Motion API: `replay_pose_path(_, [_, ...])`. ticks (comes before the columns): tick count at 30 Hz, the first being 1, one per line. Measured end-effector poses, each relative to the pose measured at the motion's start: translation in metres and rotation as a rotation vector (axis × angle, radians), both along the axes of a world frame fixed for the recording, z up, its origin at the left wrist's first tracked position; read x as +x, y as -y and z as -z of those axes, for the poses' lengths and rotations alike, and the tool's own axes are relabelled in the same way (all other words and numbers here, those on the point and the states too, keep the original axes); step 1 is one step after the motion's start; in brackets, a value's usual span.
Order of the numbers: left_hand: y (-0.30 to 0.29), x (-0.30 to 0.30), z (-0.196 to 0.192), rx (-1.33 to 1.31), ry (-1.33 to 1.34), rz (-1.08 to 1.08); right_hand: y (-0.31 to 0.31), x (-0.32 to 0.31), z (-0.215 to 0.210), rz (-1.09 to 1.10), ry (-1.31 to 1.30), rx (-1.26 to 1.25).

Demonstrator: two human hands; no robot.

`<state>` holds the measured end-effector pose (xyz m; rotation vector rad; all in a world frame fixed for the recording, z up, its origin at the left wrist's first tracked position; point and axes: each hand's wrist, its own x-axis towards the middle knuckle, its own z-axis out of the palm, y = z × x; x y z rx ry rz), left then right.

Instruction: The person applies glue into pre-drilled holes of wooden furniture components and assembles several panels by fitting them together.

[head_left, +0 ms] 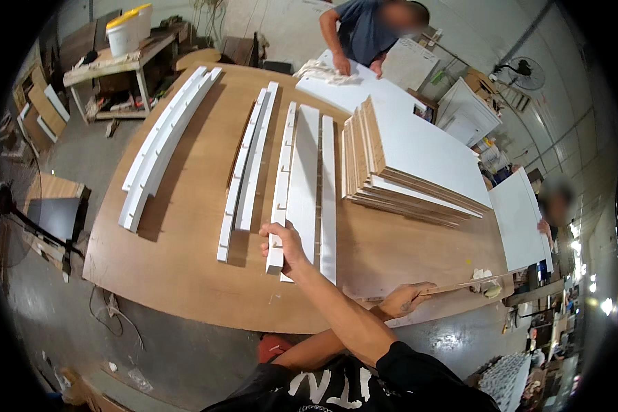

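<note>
My forearms cross over the table's near edge. My right hand (285, 247) reaches to the left, its fingers wrapped round the near end of a white rail (281, 185) with small wooden dowels along it. Beside that rail lie a wider white board (303, 172) and a narrow white strip (328, 199). Passing under the other arm, my left hand (405, 300) is closed at the end of a thin brown strip (460, 284), seen nearly edge-on; its fingers are partly hidden. Further left lie a pair of rails (244, 172) and two curved white rails (165, 147), also with dowels.
White panels (426, 158) are stacked on the brown table (185, 275). Across it, a person (364, 34) touches a white panel (323, 82) beside a cloth. At right, another person's hand (544, 230) holds a white panel (522, 220). A fan (7, 199) stands left.
</note>
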<state>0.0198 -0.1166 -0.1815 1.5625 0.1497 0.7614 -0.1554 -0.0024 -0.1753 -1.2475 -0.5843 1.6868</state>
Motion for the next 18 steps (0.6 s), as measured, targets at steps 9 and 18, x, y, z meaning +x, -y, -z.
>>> replay_pose_path(9, [0.022, 0.033, 0.03, -0.035, -0.023, -0.137, 0.15, 0.136, -0.105, -0.207, -0.088, 0.357])
replay_pose_path(18, [0.037, 0.032, -0.011, -0.154, -0.24, -0.635, 0.338, 0.34, -0.2, -0.036, 0.298, 0.998])
